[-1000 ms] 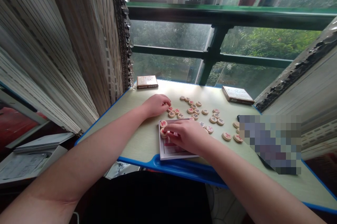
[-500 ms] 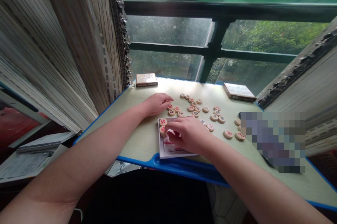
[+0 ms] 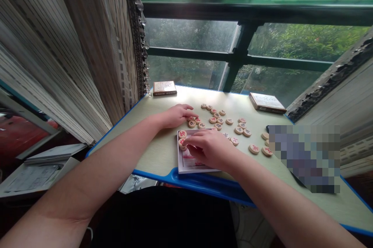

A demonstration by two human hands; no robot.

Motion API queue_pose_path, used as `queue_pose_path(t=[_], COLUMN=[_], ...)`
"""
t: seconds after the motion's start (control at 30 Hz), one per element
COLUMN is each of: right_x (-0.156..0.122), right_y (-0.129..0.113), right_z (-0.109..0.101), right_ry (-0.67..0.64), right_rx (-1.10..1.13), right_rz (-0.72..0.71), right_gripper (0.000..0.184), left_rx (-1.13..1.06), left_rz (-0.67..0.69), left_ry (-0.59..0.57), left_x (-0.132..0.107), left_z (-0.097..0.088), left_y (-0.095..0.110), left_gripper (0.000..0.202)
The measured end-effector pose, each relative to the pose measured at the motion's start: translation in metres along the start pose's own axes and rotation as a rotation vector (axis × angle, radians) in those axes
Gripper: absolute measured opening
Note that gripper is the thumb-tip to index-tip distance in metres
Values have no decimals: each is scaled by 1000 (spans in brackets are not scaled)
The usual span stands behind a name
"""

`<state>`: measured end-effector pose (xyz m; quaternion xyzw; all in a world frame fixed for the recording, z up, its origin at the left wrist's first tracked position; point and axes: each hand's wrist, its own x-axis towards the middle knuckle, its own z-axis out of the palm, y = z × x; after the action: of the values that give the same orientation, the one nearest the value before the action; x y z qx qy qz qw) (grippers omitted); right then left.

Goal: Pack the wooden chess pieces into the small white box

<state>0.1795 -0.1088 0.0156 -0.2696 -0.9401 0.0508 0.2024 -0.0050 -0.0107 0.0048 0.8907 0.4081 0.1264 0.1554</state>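
Note:
My right hand point(image 3: 210, 146) reaches into a shallow white box point(image 3: 180, 162), its fingertips curled on a round wooden Chinese chess piece point(image 3: 182, 142) at the box's left side. Another piece with a red character point(image 3: 182, 134) lies just behind that one. Beyond the box, my left hand point(image 3: 177, 116) is stretched out, fingers apart, with its tips over a small group of pieces. A piece with a dark character point(image 3: 191, 124) shows just below those fingers. Whether the left fingertips touch a piece, I cannot tell. Part of the box is hidden under my right hand.
Several loose pieces point(image 3: 229, 121) are spread over the pale table point(image 3: 140, 139) with a blue rim. Two flat boxes stand at the back, one left point(image 3: 164, 88) and one right point(image 3: 267, 103). A blurred-out object point(image 3: 305, 158) lies on the right.
My left hand's fingers have straightened and shifted a little right over the pieces. My right hand stays at the piece in the box. The view has shifted slightly.

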Motion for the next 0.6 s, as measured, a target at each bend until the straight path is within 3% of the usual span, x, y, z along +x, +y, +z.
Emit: queue_pose_path(t=[0.3, 0.6], right_x=[0, -5], right_y=[0, -2], right_z=[-4, -15], right_ry=[28, 275], right_rx=[-36, -154], right_rz=[-4, 37], right_gripper=[20, 18], left_rx=[16, -24], left_rz=[-4, -53], left_ry=[-30, 114], left_x=[-2, 2], left_z=[-1, 0], left_y=[6, 4], left_gripper=[39, 37])
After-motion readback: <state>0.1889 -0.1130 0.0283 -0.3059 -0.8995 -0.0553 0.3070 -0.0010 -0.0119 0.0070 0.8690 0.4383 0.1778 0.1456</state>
